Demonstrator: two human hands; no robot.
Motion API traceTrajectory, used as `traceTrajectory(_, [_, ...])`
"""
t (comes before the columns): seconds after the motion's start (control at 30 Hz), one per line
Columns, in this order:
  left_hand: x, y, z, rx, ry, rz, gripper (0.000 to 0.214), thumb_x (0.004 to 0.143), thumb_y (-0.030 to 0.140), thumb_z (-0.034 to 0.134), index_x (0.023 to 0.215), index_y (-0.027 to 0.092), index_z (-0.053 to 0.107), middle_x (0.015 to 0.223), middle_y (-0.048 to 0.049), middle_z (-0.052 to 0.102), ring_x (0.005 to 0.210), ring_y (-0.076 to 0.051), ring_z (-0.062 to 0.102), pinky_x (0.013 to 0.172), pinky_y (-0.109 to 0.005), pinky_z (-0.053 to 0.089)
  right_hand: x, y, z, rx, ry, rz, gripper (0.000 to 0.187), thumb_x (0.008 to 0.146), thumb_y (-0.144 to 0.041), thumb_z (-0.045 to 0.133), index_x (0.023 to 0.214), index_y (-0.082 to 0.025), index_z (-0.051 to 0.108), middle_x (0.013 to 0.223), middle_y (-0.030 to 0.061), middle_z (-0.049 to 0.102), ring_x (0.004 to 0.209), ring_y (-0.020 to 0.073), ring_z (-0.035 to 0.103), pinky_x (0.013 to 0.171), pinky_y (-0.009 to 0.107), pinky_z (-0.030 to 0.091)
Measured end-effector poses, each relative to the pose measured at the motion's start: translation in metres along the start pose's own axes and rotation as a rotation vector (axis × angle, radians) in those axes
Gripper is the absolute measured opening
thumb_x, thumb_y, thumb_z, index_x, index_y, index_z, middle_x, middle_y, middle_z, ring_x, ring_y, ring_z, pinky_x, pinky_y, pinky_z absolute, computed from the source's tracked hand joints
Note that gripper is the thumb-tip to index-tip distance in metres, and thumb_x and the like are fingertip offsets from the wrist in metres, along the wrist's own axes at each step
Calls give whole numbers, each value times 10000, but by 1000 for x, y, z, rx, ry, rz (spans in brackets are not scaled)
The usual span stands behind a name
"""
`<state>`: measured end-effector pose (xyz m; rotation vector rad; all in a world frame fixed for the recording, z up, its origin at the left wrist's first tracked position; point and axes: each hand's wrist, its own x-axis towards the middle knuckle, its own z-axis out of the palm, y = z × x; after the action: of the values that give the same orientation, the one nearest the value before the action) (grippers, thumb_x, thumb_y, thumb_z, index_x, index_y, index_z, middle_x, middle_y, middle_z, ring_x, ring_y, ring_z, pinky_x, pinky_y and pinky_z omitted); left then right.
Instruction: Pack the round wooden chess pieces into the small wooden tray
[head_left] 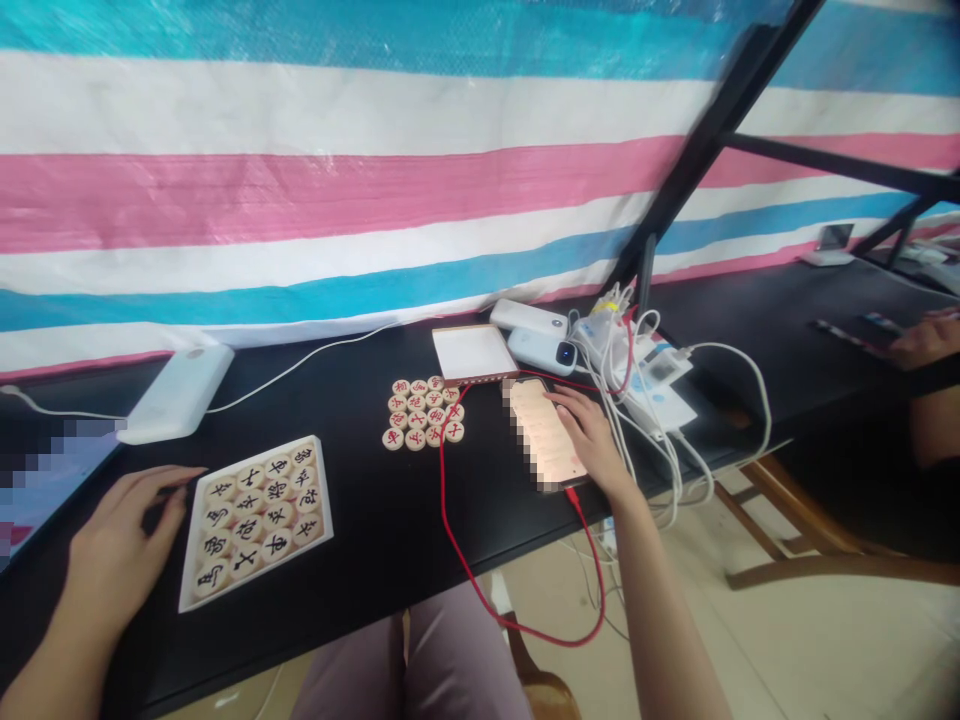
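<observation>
My left hand [124,545] lies flat on the black table [375,530], fingers stretched toward the left edge of a white tray [259,520] filled with round wooden chess pieces bearing black characters. My right hand [592,435] rests on the right side of a phone [544,432] that lies face up on the table, fingers spread over its edge. A red cable [457,540] runs from the phone's near end and loops off the table. Between the tray and the phone sits a cluster of wooden pieces with red characters [424,412].
A white lid or box [474,353] lies behind the loose pieces. White power banks [178,392] [529,318], a power strip with tangled white cables [652,385] and a tablet [45,480] at the far left crowd the table. Another person's hand [926,340] holds a phone at the right. A striped tarp hangs behind.
</observation>
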<state>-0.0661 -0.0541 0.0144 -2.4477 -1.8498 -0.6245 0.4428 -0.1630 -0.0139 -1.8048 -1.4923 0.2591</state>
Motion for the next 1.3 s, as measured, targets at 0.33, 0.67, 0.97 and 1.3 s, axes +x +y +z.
traceTrajectory(0.33, [-1,-8,4,7,12,16,320,863,411,317,976,228,553,1036,-59,597,886,-208,585,758,-310,451,1,-5,4,-92,-19,93,421,914,-532,302,1192,-370,574,1360,8,461,1240,274,404,1018,540,301])
traceTrajectory(0.67, [-2,-6,1,-68,-4,4,270,829,278,361,998,188,553,1041,-72,587,969,-201,563,846,-299,437,-30,-16,1,58,78,185,651,817,-566,487,1363,-232,367,1275,126,542,1156,285,517,980,496,374])
traceTrajectory(0.97, [-9,-1,0,-301,96,21,273,811,223,384,1011,163,560,1007,-85,570,913,-194,571,886,-329,446,-72,-33,9,-255,115,113,889,656,-562,651,1404,-214,320,1210,177,570,1064,369,551,816,530,446])
traceTrajectory(1.3, [-17,4,13,-367,105,3,339,868,252,309,1115,152,518,1034,-111,566,1002,-250,522,915,-421,422,-65,-42,6,-377,206,230,811,695,-442,618,1343,-24,367,1219,240,540,1132,333,506,951,462,374])
